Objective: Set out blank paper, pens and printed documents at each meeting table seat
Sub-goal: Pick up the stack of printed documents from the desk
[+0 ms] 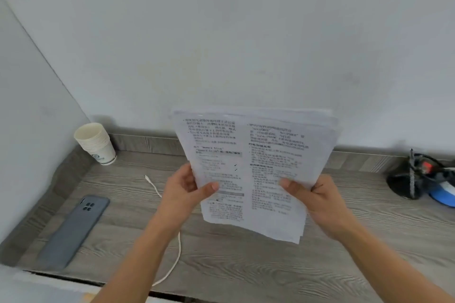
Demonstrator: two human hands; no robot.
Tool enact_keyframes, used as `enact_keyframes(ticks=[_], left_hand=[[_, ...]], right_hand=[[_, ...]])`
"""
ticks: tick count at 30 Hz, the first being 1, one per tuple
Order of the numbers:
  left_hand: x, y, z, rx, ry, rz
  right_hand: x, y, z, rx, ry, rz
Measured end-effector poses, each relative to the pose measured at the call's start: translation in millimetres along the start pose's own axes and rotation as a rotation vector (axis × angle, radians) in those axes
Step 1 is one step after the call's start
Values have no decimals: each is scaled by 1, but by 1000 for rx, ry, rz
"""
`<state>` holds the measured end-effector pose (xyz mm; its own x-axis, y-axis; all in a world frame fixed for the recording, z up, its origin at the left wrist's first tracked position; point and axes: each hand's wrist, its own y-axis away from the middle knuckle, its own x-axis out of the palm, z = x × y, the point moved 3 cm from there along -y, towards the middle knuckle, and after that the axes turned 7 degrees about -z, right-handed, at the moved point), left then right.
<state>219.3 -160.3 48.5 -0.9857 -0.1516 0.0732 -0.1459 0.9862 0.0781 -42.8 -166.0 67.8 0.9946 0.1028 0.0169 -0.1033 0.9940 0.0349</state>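
A stack of printed documents [256, 155], white sheets with two columns of black text, is held up in the air above a grey wood-grain shelf [246, 258]. My left hand [184, 192] pinches the stack's left edge, thumb on the printed face. My right hand [317, 202] grips the right edge, thumb on the front as well. The sheets are fanned slightly at the top and lower right corners. No pens or blank paper are visible.
A stack of white paper cups [94, 142] stands in the back left corner. A grey phone [73, 230] lies face down at the left. A white cable [170, 248] runs across the shelf. A black and blue bundle [423, 179] sits at the right, by the wall.
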Motion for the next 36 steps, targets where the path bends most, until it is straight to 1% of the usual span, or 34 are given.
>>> enact_keyframes(ticks=[3, 7, 10, 16, 20, 21, 23, 26, 28, 30, 32, 36], left_hand=[[6, -9, -4, 22, -23, 49], [11, -9, 20, -56, -93, 146], [26, 0, 34, -73, -164, 215], [41, 10, 35, 44, -333, 165], [39, 24, 26, -46, -298, 92], [38, 31, 21, -85, -252, 81], [32, 47, 14, -195, -123, 47], [14, 77, 20, -448, 138, -56], [9, 102, 27, -526, 249, -116], [14, 130, 34, -526, 320, -193], [26, 161, 41, -507, 387, -289], [51, 229, 59, -412, 459, -526]], right_hand=[[-8, 0, -7, 4, -10, -32], [-16, 7, -34, 70, 19, 4], [-15, 11, -48, 99, 59, 12], [-14, 10, -49, 82, 113, -64], [-11, 15, -42, 101, 165, -96], [-11, 17, -38, 118, 173, -79], [-10, 23, -31, 167, 160, 9], [-6, 32, -26, 294, 10, 194], [-3, 36, -27, 386, -76, 315], [-1, 38, -31, 450, -91, 431], [0, 41, -38, 506, -55, 524], [8, 50, -59, 567, 83, 586]])
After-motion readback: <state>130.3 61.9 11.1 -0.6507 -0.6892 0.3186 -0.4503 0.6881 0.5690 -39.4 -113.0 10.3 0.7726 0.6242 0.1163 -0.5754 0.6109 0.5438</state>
